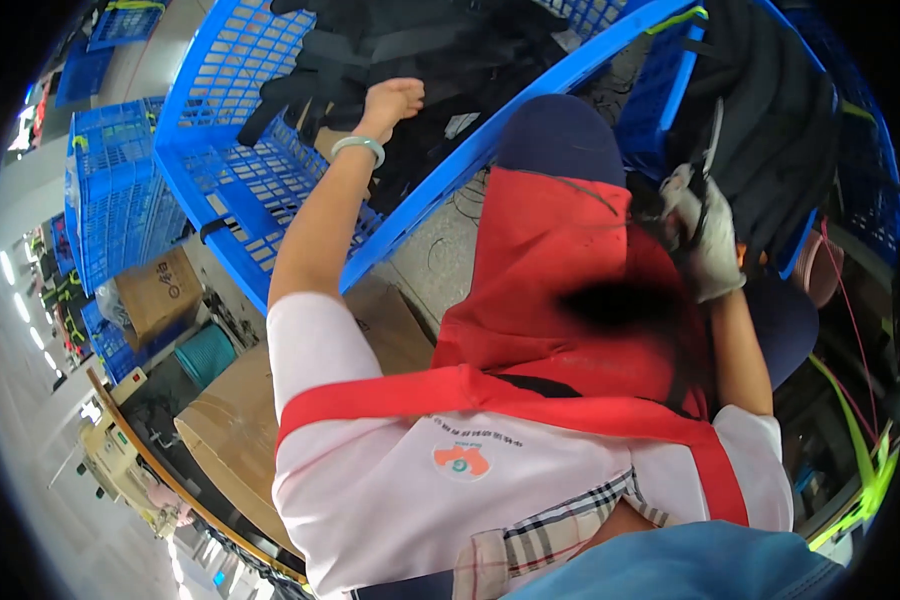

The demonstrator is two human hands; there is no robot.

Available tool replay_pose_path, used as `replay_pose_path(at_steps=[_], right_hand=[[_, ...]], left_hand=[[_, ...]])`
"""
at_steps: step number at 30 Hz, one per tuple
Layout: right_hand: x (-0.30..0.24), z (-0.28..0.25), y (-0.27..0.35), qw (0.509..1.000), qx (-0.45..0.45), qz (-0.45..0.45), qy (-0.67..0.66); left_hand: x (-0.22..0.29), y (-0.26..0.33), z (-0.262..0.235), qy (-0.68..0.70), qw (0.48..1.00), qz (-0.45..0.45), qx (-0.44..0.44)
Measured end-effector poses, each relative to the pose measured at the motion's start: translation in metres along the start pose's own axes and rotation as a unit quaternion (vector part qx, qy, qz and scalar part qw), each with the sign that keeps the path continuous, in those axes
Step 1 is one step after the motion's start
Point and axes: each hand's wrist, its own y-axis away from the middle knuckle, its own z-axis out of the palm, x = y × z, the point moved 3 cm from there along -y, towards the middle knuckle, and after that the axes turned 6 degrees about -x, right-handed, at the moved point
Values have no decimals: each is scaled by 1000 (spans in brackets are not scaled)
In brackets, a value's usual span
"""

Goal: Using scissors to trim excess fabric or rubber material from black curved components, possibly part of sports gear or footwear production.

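My left hand (393,104), bare and with a pale bangle (358,147) at its wrist, reaches over a blue plastic basket (450,185). Its fingers are curled closed above black fabric pieces (425,60) in that basket; whether they pinch any cloth I cannot make out. In a whitish glove, my right hand (712,240) is closed beside the right edge of my red apron (540,260). From it a slim metal blade points up, apparently scissors (715,140), the handles mostly hidden by the glove. More black fabric (770,110) lies just beyond this hand, in a second blue basket (675,85).
Stacked blue crates (120,200) stand at the left, near a brown paper bag (160,295) and a teal basket (205,355). A large cardboard piece (235,430) lies beside my left arm. At right are a pink bucket (820,265) and yellow-green strips (875,490).
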Motion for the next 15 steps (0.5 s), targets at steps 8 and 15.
replay_pose_path(at_steps=[8,15], right_hand=[[95,-3,-34,992,0,7,-130],[81,12,-42,994,-54,-20,94]], left_hand=[[-135,-59,-42,-412,877,-129,209],[-206,-50,-41,65,969,-238,27]])
